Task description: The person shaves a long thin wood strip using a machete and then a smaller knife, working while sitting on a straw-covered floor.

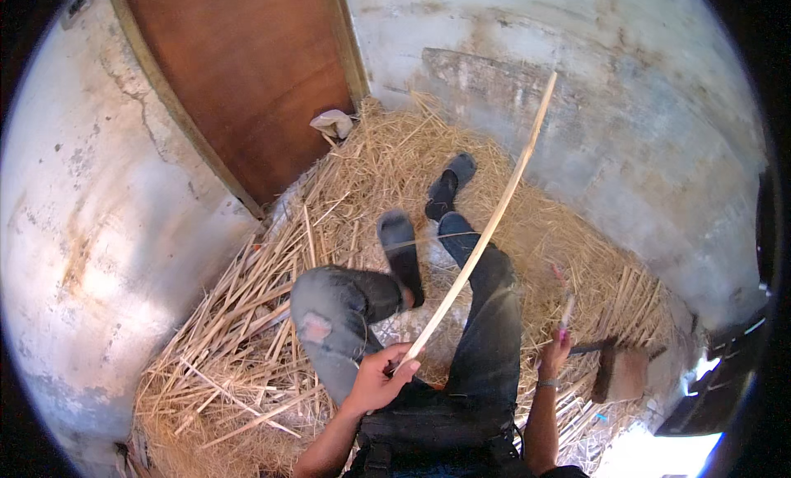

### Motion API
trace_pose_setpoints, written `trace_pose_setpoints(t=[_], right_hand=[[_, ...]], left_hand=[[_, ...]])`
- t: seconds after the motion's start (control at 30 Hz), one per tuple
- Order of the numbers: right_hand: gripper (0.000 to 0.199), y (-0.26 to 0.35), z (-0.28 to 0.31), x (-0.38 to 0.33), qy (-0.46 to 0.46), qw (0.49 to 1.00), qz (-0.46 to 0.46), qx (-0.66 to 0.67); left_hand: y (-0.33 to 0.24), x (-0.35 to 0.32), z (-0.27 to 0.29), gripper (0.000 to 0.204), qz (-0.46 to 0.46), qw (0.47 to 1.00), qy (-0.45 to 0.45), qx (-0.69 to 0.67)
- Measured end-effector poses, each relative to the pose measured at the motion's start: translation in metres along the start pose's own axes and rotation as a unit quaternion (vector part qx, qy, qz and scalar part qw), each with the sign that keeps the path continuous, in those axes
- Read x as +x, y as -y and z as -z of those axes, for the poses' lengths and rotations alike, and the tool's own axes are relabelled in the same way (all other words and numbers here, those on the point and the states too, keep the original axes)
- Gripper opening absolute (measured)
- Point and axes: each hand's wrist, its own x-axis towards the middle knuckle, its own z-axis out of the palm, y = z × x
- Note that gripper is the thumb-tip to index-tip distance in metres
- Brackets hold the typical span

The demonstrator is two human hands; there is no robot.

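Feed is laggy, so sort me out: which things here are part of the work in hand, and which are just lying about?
In hand:
- long pale cane strip, held at its lower end by the left hand
- small thin tool, blurred, in the right hand

Lying about:
- straw pile
- wooden block
- crumpled cloth by the door

Floor (651,173) — straw heap (272,313), crumpled cloth (332,123)
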Motion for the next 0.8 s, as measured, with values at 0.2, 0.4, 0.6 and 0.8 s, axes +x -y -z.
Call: trace_pose_setpoints(t=[0.2, 0.4, 0.6, 0.8], right_hand=[[0.026, 0.085, -0.076, -0.037, 0.042, 0.998, 0.036, 0.037], [0.03, 0.176, -0.123, -0.071, 0.158, 0.981, 0.111, 0.032], [0.02, 0.315, -0.178, -0.095, 0.336, 0.91, 0.239, -0.042], [0.018, 0.435, -0.253, -0.068, 0.455, 0.815, 0.342, -0.112]], left_hand=[[0.03, 0.004, 0.005, 0.029, 0.028, 0.996, -0.039, -0.074], [0.034, 0.013, 0.033, 0.033, 0.068, 0.992, -0.041, -0.099], [0.022, 0.045, 0.042, 0.044, 0.026, 0.978, -0.058, -0.199], [-0.035, 0.115, 0.056, 0.048, -0.049, 0.976, -0.029, -0.209]])
